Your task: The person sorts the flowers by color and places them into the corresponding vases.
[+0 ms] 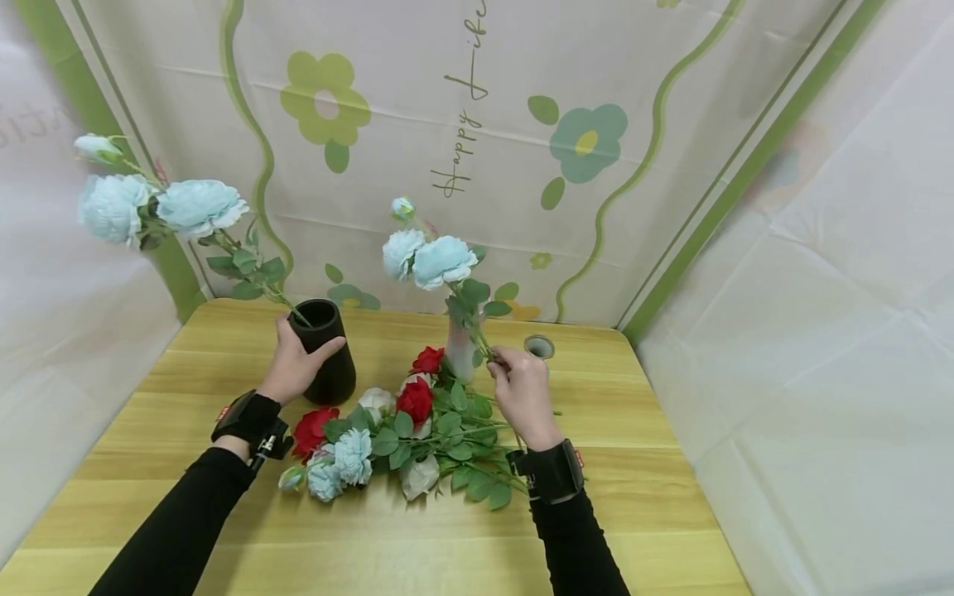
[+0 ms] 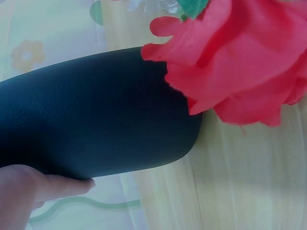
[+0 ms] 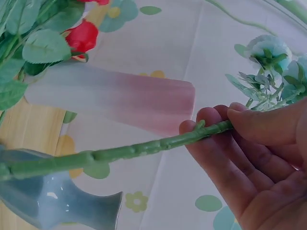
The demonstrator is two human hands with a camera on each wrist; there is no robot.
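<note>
The left hand (image 1: 293, 364) gripped the black vase (image 1: 333, 377) standing on the table (image 1: 417, 555); the blue spray (image 1: 199, 207) in it leaned far leftward — top-heavy enough, perhaps, to tip it if released. The right hand (image 1: 524, 396) pinched another blue-flowered stem (image 3: 120, 152) near the pink-white vase (image 3: 124, 91); a careless swing might have toppled that.

From my head view I look forward and down across the bench (image 1: 417, 555) to the far printed cloth (image 1: 410, 83). My wrist views sit close and turned sideways: left against the black vase (image 2: 96, 110), right along a green stem (image 3: 129, 151) toward the pink-white vase (image 3: 158, 100). The head view shares both vases.
</note>
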